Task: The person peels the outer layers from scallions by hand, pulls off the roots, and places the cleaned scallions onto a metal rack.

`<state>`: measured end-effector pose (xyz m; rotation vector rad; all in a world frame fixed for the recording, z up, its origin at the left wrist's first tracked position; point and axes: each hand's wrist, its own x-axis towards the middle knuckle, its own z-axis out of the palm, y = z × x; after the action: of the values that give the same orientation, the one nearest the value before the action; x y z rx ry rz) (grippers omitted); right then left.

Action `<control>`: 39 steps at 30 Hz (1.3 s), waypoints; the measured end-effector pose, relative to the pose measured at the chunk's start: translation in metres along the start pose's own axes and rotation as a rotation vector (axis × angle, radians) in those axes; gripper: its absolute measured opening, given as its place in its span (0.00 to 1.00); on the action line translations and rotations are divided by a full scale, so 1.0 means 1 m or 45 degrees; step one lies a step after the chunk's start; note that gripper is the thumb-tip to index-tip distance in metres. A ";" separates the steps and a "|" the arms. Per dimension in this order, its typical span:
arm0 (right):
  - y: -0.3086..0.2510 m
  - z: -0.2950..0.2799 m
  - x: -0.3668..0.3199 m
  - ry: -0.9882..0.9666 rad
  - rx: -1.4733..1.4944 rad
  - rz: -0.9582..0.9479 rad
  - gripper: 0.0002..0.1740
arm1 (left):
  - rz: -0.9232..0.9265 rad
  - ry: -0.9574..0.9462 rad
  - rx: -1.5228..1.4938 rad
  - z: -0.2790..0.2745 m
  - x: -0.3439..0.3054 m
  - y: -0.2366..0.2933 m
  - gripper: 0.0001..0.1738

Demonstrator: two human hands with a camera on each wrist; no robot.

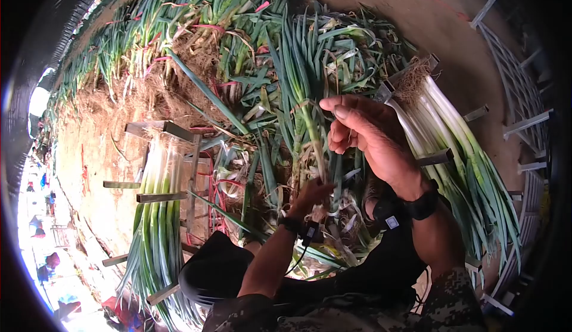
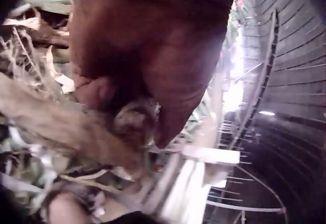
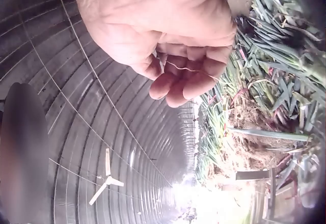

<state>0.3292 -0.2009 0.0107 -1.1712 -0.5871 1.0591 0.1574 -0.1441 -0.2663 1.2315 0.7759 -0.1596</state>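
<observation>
My left hand [image 1: 313,195] grips an upright green onion [image 1: 311,126] low on its stalk, its green leaves pointing away from me. Seen from the left wrist, brownish dry stalk [image 2: 56,124] runs up to the thumb and fingers of the hand [image 2: 153,45], and the palm shades the grasp. To the right of that onion, my right hand [image 1: 378,138] is raised in the air, fingers loosely bent. A thin pale root strand [image 3: 191,69] lies across the fingers of the right hand [image 3: 168,25]; no onion is in that hand.
Peeled onions with white stems lie on a metal rack [image 1: 161,197] at left and another rack [image 1: 438,157] at right. Unpeeled onions [image 1: 149,46], tied with red bands, are heaped at far left. Loose leaves [image 1: 351,46] pile up ahead. Metal frames [image 1: 512,64] stand at far right.
</observation>
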 end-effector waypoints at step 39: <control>0.055 0.026 0.034 -0.007 -0.139 -0.199 0.16 | 0.578 0.114 0.773 -0.059 -0.198 0.098 0.30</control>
<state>0.3028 -0.1576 -0.0368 -1.1974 -0.7362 0.9065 0.0344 -0.1145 -0.0758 1.9715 0.5145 0.0404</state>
